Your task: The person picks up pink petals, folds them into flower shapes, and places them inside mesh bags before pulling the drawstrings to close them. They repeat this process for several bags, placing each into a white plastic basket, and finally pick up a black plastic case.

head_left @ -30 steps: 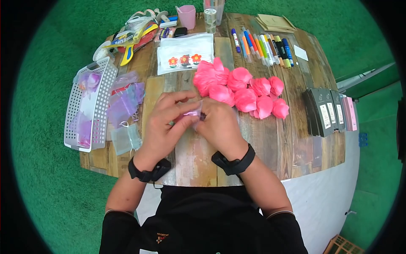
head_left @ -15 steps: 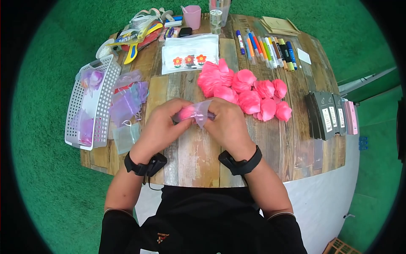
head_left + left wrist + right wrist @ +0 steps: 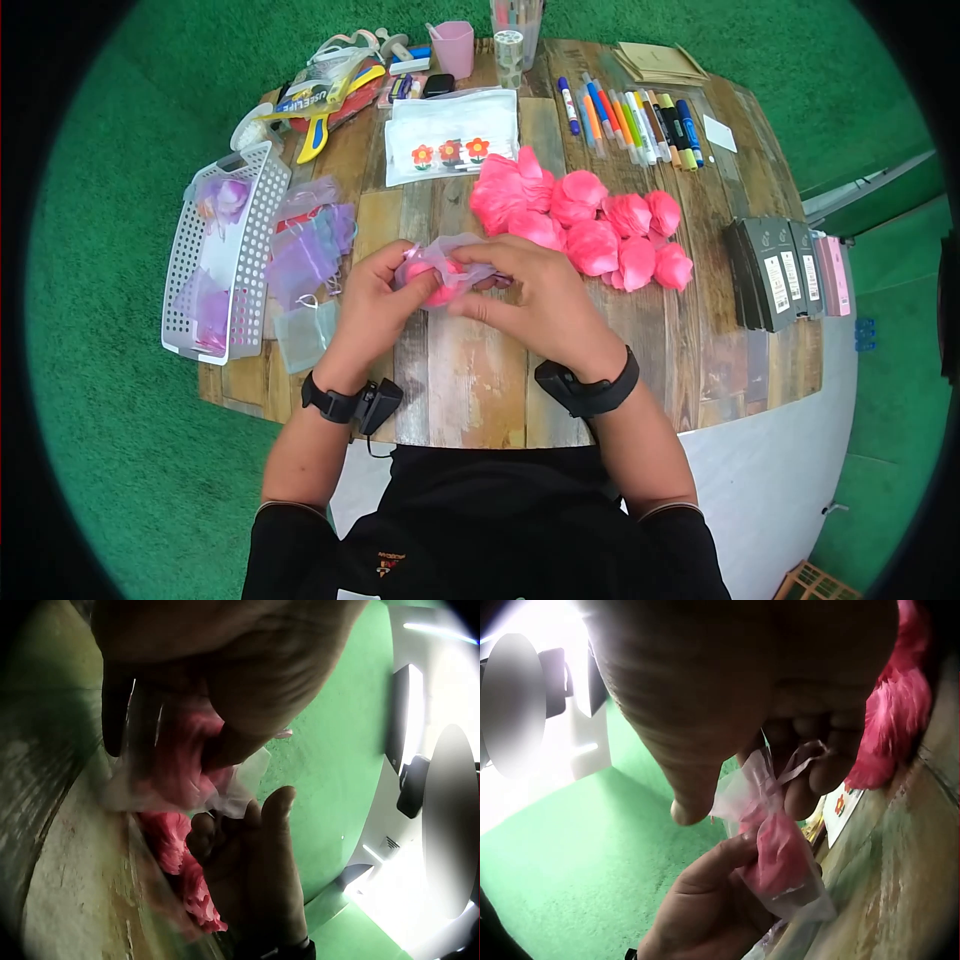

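Note:
A sheer pale purple pouch (image 3: 440,270) with a pink petal bundle inside is held above the table. The left hand (image 3: 378,300) grips its filled body, thumb across the front; the right wrist view shows that thumb pressing the pink bundle (image 3: 780,859). At the pouch's gathered neck is the right hand (image 3: 545,300), its fingers bent around the ribbon (image 3: 802,761) and its thumb held apart from them. Beyond the hands lie several pink petal bundles (image 3: 592,246).
At the left stand a white basket (image 3: 244,262) and loose organza pouches (image 3: 303,250). Farther back are a flowered white pouch (image 3: 450,130), several markers (image 3: 640,125) and a pink cup (image 3: 453,50). Dark boxes (image 3: 765,275) stand at the right edge.
The pouch has turned and moved slightly left, showing more of its pink contents. The right thumb has come away from the pouch neck, and the right hand has spread wider.

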`<move>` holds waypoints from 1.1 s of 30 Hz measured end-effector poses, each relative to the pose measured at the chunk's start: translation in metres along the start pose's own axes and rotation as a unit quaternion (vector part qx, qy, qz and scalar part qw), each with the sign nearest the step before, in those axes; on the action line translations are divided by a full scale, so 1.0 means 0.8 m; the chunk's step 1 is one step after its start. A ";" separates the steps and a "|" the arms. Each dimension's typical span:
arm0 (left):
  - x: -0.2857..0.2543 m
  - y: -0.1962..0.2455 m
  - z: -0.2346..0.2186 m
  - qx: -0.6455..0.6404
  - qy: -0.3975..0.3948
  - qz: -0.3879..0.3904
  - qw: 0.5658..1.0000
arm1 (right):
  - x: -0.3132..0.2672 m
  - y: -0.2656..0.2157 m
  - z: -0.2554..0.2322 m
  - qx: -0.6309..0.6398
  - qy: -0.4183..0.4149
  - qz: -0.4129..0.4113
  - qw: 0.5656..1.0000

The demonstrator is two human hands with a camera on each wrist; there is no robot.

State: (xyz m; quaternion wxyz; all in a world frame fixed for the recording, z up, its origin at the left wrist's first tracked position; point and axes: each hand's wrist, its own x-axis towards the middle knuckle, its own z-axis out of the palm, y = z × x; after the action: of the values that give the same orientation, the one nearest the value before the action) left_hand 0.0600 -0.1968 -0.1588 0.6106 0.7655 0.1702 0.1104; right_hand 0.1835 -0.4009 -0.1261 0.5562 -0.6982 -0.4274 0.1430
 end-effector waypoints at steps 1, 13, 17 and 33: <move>-0.001 -0.002 0.000 -0.013 0.001 -0.002 1.000 | 0.000 0.003 0.002 -0.001 0.010 -0.012 1.000; -0.009 0.009 0.005 -0.071 -0.090 -0.021 0.993 | 0.003 0.024 0.011 0.028 0.066 0.016 0.997; -0.010 0.009 0.012 -0.111 -0.087 -0.019 0.990 | 0.004 0.021 0.011 0.027 0.071 0.021 0.997; -0.005 0.005 0.020 -0.098 -0.088 -0.022 0.991 | 0.002 0.022 0.012 -0.006 0.070 -0.038 0.997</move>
State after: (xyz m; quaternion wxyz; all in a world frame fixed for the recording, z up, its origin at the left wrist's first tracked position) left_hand 0.0625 -0.2134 -0.1585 0.6975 0.7049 0.1208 0.0455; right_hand 0.1859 -0.3936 -0.1443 0.5858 -0.6928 -0.4148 0.0699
